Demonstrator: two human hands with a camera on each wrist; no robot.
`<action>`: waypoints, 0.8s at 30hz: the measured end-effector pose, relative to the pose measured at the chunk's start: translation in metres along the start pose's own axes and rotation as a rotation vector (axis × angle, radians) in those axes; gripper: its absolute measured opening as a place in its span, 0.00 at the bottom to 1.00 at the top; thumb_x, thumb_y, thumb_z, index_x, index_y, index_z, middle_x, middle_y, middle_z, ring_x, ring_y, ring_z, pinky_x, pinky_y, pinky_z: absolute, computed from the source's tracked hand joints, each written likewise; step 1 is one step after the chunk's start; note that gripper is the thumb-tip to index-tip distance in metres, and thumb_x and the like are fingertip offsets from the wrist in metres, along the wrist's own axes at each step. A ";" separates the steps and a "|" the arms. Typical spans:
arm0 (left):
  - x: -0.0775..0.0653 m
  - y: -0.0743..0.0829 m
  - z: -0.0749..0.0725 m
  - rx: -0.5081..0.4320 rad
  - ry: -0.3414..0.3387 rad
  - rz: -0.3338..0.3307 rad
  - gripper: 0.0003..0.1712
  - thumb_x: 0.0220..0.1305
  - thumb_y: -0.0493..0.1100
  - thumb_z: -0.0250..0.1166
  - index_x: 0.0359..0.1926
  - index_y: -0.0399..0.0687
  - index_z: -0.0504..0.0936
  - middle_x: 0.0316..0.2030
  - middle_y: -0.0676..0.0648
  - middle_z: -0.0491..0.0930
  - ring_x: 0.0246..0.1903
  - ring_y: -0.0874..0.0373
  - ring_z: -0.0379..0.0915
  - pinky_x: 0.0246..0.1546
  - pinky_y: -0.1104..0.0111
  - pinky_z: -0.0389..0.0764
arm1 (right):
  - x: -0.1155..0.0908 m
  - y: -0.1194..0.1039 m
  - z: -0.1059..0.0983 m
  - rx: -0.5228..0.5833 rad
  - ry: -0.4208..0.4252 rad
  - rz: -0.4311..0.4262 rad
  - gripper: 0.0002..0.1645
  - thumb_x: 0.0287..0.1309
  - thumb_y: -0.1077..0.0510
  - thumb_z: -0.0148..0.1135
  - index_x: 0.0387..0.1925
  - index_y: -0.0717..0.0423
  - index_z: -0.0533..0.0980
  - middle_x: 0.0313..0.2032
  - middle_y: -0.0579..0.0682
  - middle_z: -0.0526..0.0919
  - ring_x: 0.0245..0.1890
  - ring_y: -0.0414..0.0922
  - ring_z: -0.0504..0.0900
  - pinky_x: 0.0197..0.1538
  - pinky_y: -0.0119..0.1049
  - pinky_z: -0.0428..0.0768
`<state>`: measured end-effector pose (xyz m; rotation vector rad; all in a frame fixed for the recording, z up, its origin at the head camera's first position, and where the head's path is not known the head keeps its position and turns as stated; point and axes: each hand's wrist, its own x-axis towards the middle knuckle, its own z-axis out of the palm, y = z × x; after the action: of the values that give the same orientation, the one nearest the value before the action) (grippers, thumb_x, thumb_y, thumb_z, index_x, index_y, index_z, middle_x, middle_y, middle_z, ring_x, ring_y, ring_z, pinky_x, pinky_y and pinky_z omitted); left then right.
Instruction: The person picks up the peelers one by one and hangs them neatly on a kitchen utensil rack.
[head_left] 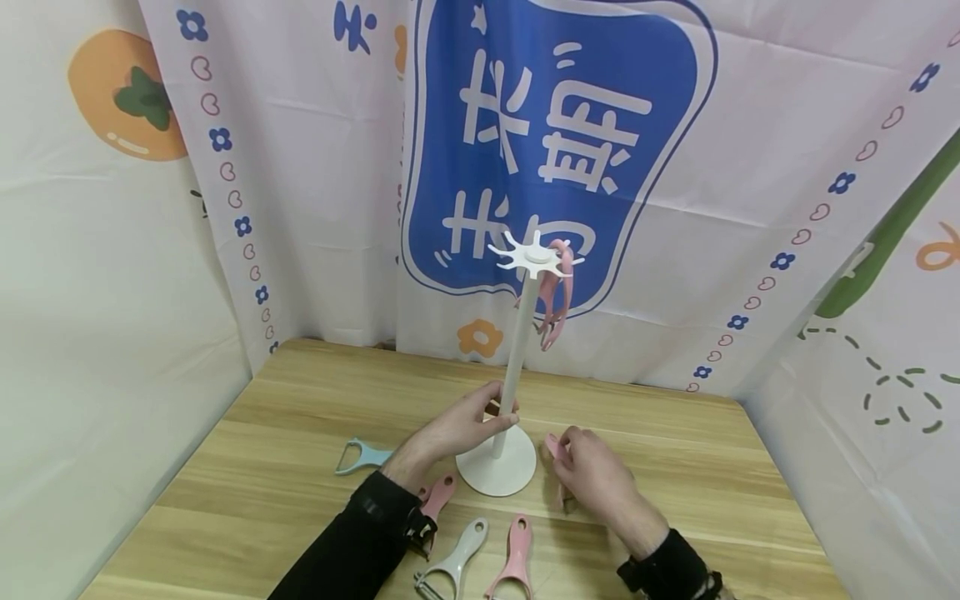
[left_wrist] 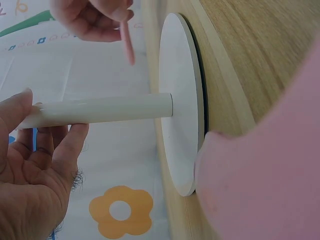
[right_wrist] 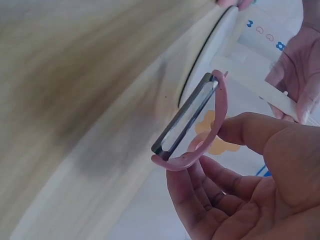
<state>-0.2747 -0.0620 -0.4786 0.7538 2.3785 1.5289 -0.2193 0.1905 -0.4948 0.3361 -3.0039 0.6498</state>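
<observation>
A white stand with a round base (head_left: 497,479) and a ring of hooks (head_left: 534,255) on top rises from the wooden table. My left hand (head_left: 459,423) grips its pole (head_left: 519,354) above the base, thumb on one side and fingers behind. At least one pink peeler (head_left: 567,287) hangs from the hooks on the right. To the right of the base, my right hand (head_left: 597,477) pinches another pink peeler (right_wrist: 221,102) between thumb and fingers. Its metal blade (right_wrist: 185,116) points away from the palm in the right wrist view.
Near the table's front lie a grey peeler (head_left: 467,546) and a pink peeler (head_left: 519,542). More pink (head_left: 441,493) shows beside my left sleeve. A light blue peeler (head_left: 367,454) lies left of the stand, partly behind my forearm. Printed cloth (head_left: 337,208) hangs around the table (head_left: 300,417).
</observation>
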 end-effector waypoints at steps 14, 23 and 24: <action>0.001 -0.001 0.001 -0.001 0.000 0.002 0.16 0.76 0.54 0.61 0.56 0.53 0.77 0.52 0.53 0.79 0.54 0.56 0.77 0.53 0.55 0.80 | 0.004 -0.010 -0.027 0.122 0.065 0.040 0.18 0.65 0.57 0.66 0.53 0.59 0.78 0.35 0.47 0.79 0.23 0.37 0.77 0.21 0.32 0.77; 0.001 -0.001 0.001 -0.002 0.006 -0.005 0.12 0.76 0.54 0.61 0.54 0.59 0.76 0.51 0.54 0.79 0.53 0.57 0.77 0.53 0.55 0.80 | 0.008 -0.013 -0.046 0.166 0.209 -0.021 0.17 0.64 0.56 0.67 0.53 0.57 0.79 0.38 0.46 0.82 0.35 0.40 0.82 0.34 0.34 0.83; 0.001 -0.001 0.001 0.001 0.006 -0.005 0.12 0.76 0.54 0.61 0.54 0.59 0.76 0.51 0.54 0.79 0.53 0.57 0.77 0.52 0.56 0.80 | 0.008 -0.013 -0.048 0.180 0.219 -0.023 0.18 0.64 0.56 0.67 0.53 0.56 0.79 0.39 0.46 0.82 0.35 0.40 0.82 0.35 0.34 0.84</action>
<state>-0.2756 -0.0613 -0.4797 0.7438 2.3834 1.5302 -0.2241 0.1972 -0.4451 0.2855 -2.7374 0.8940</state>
